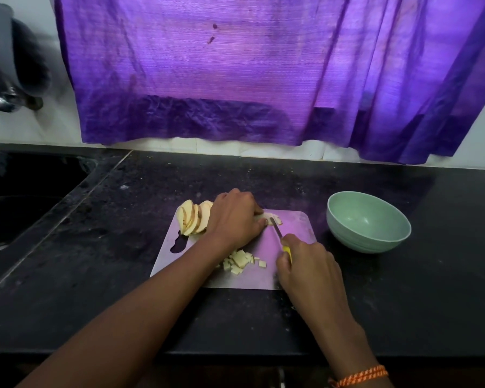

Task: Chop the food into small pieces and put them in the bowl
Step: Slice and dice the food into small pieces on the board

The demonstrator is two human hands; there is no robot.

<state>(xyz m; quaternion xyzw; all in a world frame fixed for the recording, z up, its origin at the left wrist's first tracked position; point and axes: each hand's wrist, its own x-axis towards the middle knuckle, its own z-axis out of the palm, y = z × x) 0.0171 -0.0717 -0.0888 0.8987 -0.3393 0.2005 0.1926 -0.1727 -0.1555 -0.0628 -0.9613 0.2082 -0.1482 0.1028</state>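
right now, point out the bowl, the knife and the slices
bowl (398, 224): head view, on the right inner wall.
knife (276, 229): head view, on the blade above the right hand.
slices (190, 218): head view, on the middle of the fanned stack.

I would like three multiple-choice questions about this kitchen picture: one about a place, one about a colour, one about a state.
1. Where is the bowl?
A. on the counter, right of the cutting board
B. on the board
C. in the sink

2. What colour is the knife handle?
A. red
B. yellow
C. black

3. What is the state of the bowl?
A. full of pieces
B. upside down
C. empty

Answers: 1 A, it stands on the dark counter beside the board. 2 B, yellow shows in the right hand. 3 C, the chopped pieces all lie on the board, near the left hand.
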